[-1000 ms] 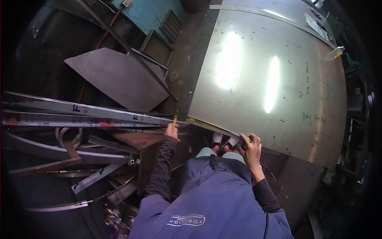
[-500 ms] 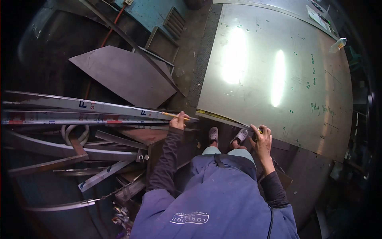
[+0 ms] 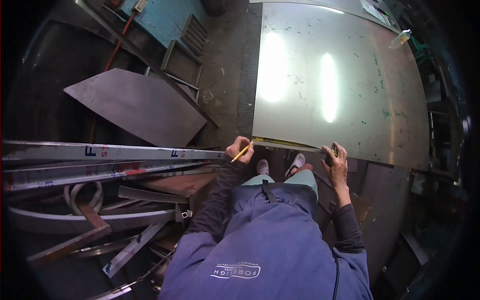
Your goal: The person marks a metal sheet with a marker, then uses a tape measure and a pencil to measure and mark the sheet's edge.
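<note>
My left hand (image 3: 240, 150) is closed on a yellow pencil (image 3: 240, 153), at the near left corner of a large metal sheet (image 3: 305, 75). A yellow tape measure (image 3: 285, 143) lies stretched along the sheet's near edge, its free end beside my left fingers. At the other end of the tape, my right hand (image 3: 336, 162) is wrapped round the tape's case, which the fingers mostly hide. Green handwriting and small marks show on the sheet's right part.
Long wrapped metal bars (image 3: 125, 152) and scrap pieces lie at the left. A pointed metal plate (image 3: 135, 107) rests behind them. A clear bottle (image 3: 400, 39) stands at the sheet's far right. My shoes (image 3: 263, 167) show below the sheet edge.
My left hand has moved right, from beside the bars to the sheet's corner, with the pencil. The view has shifted, and my right hand still holds the tape measure.
</note>
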The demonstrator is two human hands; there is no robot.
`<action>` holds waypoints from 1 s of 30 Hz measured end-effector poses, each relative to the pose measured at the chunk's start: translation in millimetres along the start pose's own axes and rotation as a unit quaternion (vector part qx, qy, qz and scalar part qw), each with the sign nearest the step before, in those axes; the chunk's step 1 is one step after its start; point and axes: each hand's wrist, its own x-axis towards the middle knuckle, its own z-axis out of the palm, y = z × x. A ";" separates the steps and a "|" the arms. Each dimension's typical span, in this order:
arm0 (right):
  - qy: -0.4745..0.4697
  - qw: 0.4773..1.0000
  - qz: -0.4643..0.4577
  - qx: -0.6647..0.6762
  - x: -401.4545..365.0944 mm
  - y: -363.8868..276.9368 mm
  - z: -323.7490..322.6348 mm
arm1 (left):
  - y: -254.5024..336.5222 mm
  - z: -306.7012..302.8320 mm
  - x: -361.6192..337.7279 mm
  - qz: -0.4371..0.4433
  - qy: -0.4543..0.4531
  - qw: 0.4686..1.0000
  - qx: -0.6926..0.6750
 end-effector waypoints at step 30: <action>0.056 0.998 0.018 0.019 4.5 -3.4 8.3 | -20.4 9.4 12.5 0.096 -0.051 0.993 0.036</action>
